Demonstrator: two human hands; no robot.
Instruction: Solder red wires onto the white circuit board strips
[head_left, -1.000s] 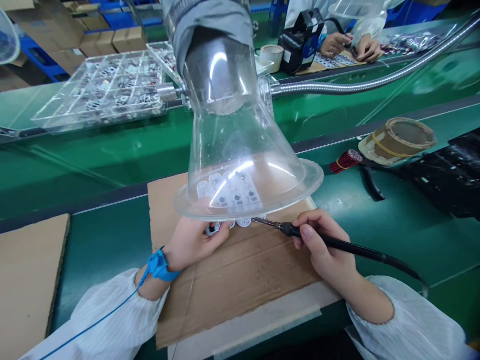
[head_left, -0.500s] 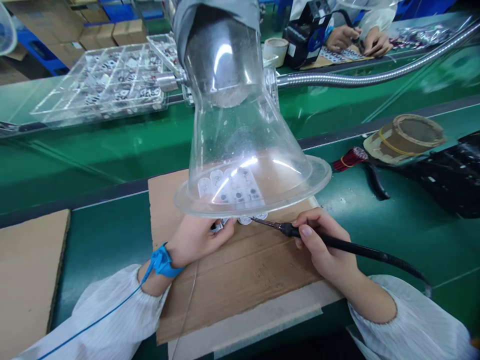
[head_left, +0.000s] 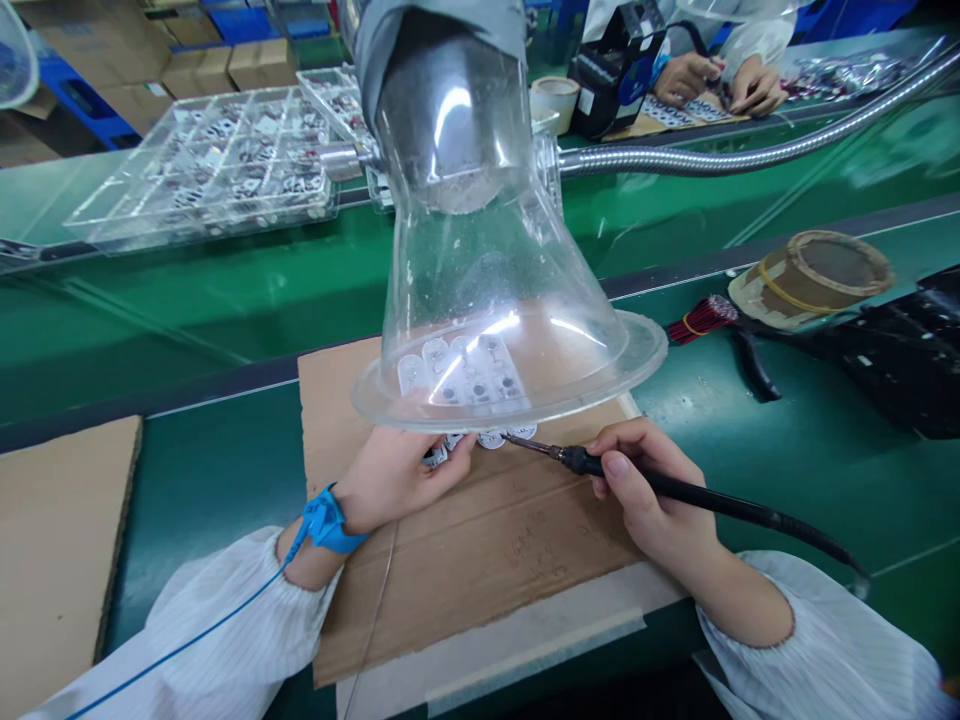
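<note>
My right hand (head_left: 656,490) grips a soldering iron (head_left: 607,468) by its black handle. The iron's tip meets a small round white circuit board (head_left: 491,440) at the lower edge of a sheet of boards (head_left: 480,380). This sheet lies on cardboard and shows through a clear fume hood (head_left: 487,270). My left hand (head_left: 405,475) is closed beside the boards, its fingertips partly behind the hood's rim. From under it a thin solder wire (head_left: 382,585) trails down the cardboard. A blue wrist strap (head_left: 330,520) circles my left wrist.
Cardboard (head_left: 472,600) covers the green bench; another piece (head_left: 60,540) lies left. To the right are pliers (head_left: 754,365), a bundle of red wires (head_left: 701,318) and a taped round container (head_left: 814,275). Behind stand a compartment tray (head_left: 217,165) and a co-worker's hands (head_left: 720,80).
Almost nothing differs. The whole view shifts very slightly; both hands and the iron's tip keep their places at the boards.
</note>
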